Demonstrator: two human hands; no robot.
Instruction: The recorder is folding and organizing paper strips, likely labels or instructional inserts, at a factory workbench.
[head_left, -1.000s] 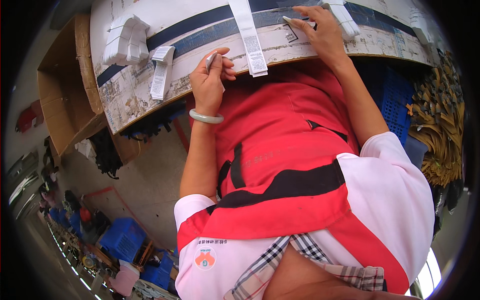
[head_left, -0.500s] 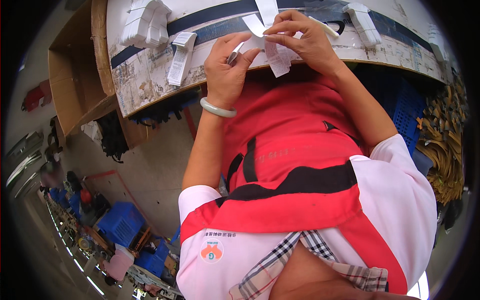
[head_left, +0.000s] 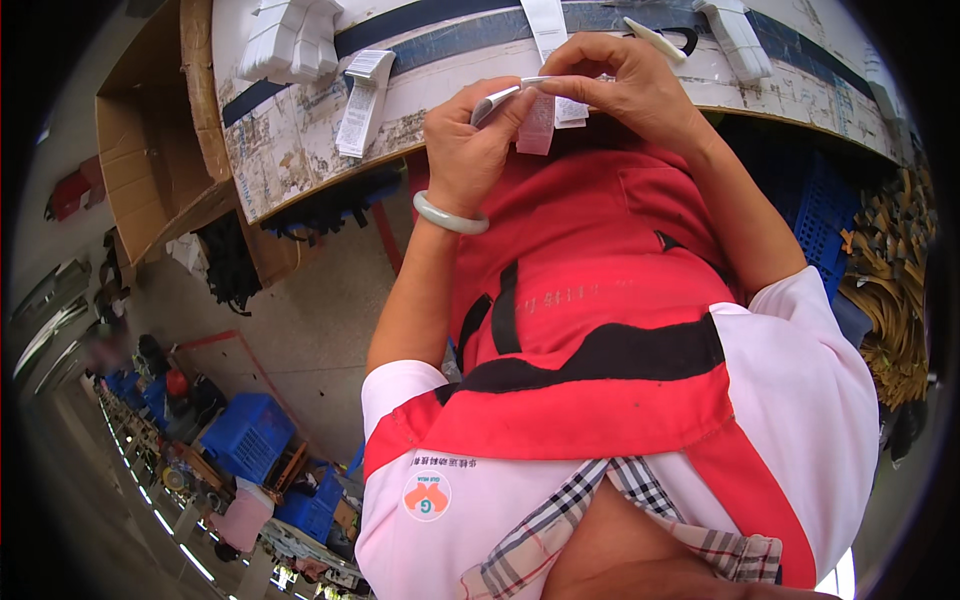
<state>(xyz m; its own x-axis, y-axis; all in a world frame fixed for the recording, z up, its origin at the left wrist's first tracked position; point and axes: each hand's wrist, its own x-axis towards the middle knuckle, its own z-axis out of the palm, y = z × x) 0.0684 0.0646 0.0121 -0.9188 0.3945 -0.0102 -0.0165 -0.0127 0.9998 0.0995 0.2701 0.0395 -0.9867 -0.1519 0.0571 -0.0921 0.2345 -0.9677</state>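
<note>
Over the table's near edge, both my hands meet at a white printed label strip that hangs toward the red apron. My left hand, with a pale bangle at its wrist, is closed on a small folded white label and pinches the strip's upper end at its fingertips. Thumb and forefinger of my right hand are pressed together at the same end. Behind them another white label strip runs up the table, and a second printed piece shows beneath my right fingers.
A small stack of printed labels lies left of my hands. Banded white label bundles stand farther left, another bundle at right. A white pen-like tool lies behind my right hand. A cardboard box adjoins the table's left end.
My hands have come together, the left moving right and slightly down. The label strip's end, earlier held up and curled by my right hand, is now pinched between both hands.
</note>
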